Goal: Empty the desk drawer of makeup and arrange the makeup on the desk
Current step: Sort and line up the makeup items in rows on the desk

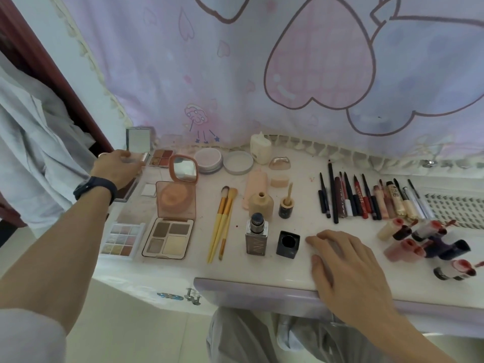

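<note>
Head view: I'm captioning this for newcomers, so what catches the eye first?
The big pink heart on the curtain behind the desk dominates. Below it, open palettes lie at left and a row of pencils and liners at right; the right hand lies flat at the front edge.

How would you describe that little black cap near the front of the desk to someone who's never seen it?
Find the white desk below the heart-printed curtain. Near its front edge, between the square glass bottle and the fingertips of the right hand, stands the black cap. It alone is a squat black block with a round hole on top.
</note>
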